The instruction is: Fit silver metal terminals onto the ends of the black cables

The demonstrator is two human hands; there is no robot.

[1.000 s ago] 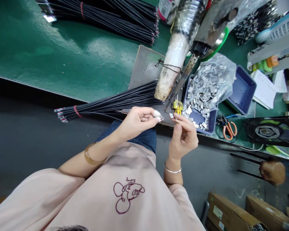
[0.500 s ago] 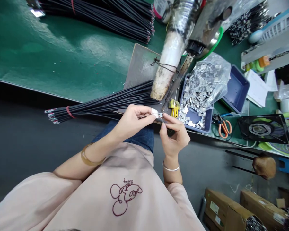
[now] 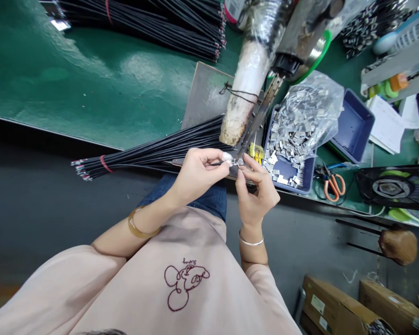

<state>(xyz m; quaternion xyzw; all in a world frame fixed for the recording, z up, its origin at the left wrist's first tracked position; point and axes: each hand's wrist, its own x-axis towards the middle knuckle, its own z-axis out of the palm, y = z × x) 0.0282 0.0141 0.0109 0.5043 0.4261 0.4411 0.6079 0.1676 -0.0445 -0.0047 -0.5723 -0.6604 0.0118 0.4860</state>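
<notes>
My left hand (image 3: 204, 170), with white covers on its fingertips, pinches a black cable (image 3: 216, 163) near its end. A small silvery metal connector (image 3: 239, 162) sits at that end, between my two hands. My right hand (image 3: 256, 188) is closed, its thumb and fingers round what looks like thin solder wire, with the index fingertip by the connector. The soldering iron (image 3: 260, 118) slants down from above, its lower end close to the connector; whether they touch I cannot tell. Behind my left hand lies a bundle of black cables (image 3: 150, 144) with a red band.
A blue tray (image 3: 305, 179) holds loose metal connectors, partly in a plastic bag (image 3: 317, 102). A plastic-wrapped tube (image 3: 242, 88) hangs above the work. Orange-handled scissors (image 3: 334, 187), a black fan (image 3: 393, 188) and another cable bundle (image 3: 167, 28) lie on the green table (image 3: 125, 93).
My right index finger has risen toward the connector, and the right hand has come slightly closer to the iron. The view has shifted a little. Both hands keep their pinch.
</notes>
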